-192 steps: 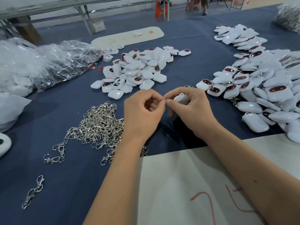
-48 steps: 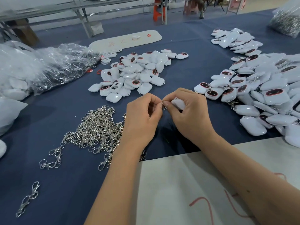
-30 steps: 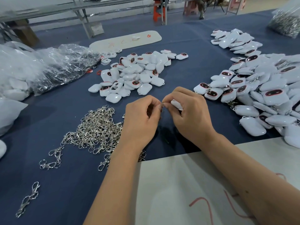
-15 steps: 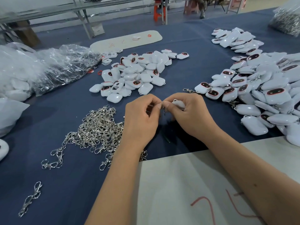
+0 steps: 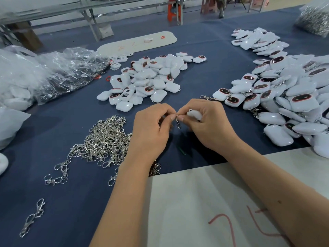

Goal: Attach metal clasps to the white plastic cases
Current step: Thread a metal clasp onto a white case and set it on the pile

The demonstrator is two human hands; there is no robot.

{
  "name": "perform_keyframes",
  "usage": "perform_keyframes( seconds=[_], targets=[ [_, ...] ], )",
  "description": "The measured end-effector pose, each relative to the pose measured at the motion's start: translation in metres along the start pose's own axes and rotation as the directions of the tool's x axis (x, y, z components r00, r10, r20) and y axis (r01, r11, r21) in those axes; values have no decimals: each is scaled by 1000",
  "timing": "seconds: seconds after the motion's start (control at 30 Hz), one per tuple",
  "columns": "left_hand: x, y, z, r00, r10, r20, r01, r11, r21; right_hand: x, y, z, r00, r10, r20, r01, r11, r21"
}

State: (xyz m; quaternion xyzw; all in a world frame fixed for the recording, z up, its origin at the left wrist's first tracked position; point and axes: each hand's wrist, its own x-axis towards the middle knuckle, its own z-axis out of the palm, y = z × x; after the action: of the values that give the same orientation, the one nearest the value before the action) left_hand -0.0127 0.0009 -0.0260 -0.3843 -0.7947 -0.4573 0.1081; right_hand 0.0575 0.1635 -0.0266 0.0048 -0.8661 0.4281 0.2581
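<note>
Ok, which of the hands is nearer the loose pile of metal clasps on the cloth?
Left. The left hand hovers just beside the clasp pile, its wrist over the pile's edge. The right hand is farther off, beyond the left one, holding a white case.

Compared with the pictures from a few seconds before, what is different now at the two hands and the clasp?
The metal clasp now hangs down in plain view between the fingertips; earlier it was nearly hidden there. The left hand still pinches its ring, and the right hand still holds the white case. The clasp heap and case piles lie as before.
</note>
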Motion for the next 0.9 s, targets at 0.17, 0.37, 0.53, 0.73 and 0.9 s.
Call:
perform_keyframes(
  seconds=[0.17,0.37,0.53,0.73,0.9],
  targets=[
    [0,4,-2,998,-63,18,64,996,-56,0,1,-1,999,41,33,-42,998,37],
    [0,6,-2,984,-169,50,175,971,-162,1,0,-3,991,121,58,-129,979,156],
    [-2,5,-1,978,-196,68,204,966,-159,0,-1,-2,994,90,55,-97,985,143],
    [-3,6,1,984,-175,23,177,976,-126,0,-1,-2,996,88,30,-92,981,173],
    [-2,10,6,986,-165,-17,161,975,-151,2,2,-4,992,118,34,-123,951,284]
  ],
)
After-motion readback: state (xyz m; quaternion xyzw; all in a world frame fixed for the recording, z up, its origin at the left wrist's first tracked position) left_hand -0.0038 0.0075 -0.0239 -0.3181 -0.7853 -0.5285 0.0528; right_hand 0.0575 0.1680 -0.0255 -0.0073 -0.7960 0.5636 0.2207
